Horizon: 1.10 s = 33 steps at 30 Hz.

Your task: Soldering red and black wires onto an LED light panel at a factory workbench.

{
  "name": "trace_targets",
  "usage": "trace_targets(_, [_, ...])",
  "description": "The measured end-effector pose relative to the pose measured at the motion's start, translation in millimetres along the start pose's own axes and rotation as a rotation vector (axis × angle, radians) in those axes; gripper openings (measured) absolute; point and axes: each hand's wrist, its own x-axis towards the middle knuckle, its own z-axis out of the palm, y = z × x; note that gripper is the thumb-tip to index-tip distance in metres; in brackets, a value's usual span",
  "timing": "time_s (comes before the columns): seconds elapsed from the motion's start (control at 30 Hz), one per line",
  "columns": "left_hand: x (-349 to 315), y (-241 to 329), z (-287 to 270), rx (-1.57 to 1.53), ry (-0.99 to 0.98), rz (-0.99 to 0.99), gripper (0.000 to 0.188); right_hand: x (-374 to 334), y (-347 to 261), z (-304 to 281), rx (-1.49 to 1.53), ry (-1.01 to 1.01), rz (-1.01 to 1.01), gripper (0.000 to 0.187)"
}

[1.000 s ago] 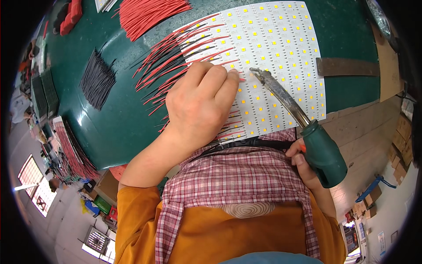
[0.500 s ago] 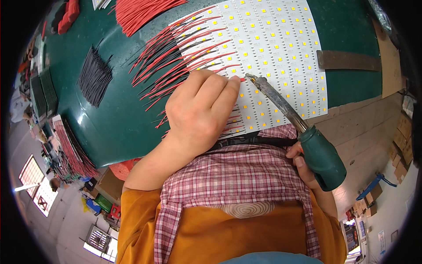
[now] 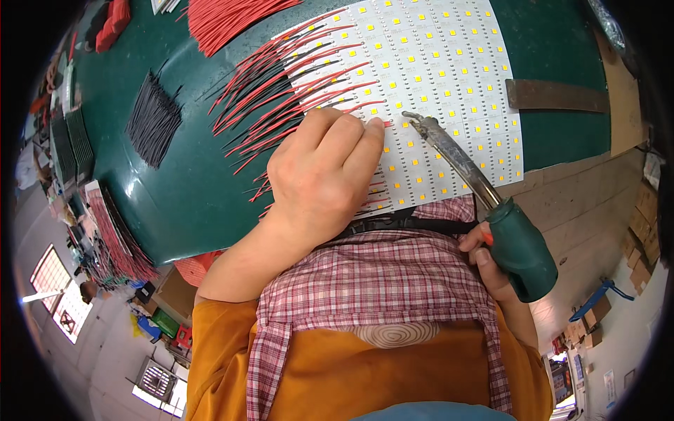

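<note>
A white board [image 3: 460, 77] dotted with small yellow LEDs lies on the green table, with rows of red and black wires along its left side. My left hand [image 3: 326, 165] rests over these wires, its fingers pinched together. From under its fingertips a short red wire end [image 3: 388, 125] pokes out onto the board. In my right hand [image 3: 489, 263] is a soldering iron [image 3: 523, 249] with a thick green handle and a bent, darkened shaft. Its tip is just right of the red wire end, apart from it. Whether it touches the board I cannot tell.
A bundle of black wires [image 3: 153, 121] lies on the table to the left, and a pile of red wires [image 3: 235, 21] at the far edge. A brown metal strip [image 3: 558, 96] lies right of the board. More wired strips [image 3: 116, 235] sit at the left edge.
The soldering iron's tip has shifted a little right and away from me, off the red wire end. My left hand has barely moved.
</note>
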Motion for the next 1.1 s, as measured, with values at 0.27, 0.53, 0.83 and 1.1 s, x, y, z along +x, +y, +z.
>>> trace_targets(0.27, [4,-2,-3,-0.018,-0.022,-0.031,0.025,-5,10,7,0.051,0.064,-0.095,0.019])
trace_targets(0.53, [-6,2,0,-0.068,0.032,0.003,0.026,-2,11,-1,-0.219,-0.033,-0.158,0.032])
trace_targets(0.83, [-6,1,0,-0.025,0.035,0.018,0.022,-2,6,2,-0.285,-0.026,-0.102,0.015])
trace_targets(1.1, [-4,1,0,-0.018,0.012,0.012,0.022,-1,20,5,0.077,0.023,-0.177,0.016])
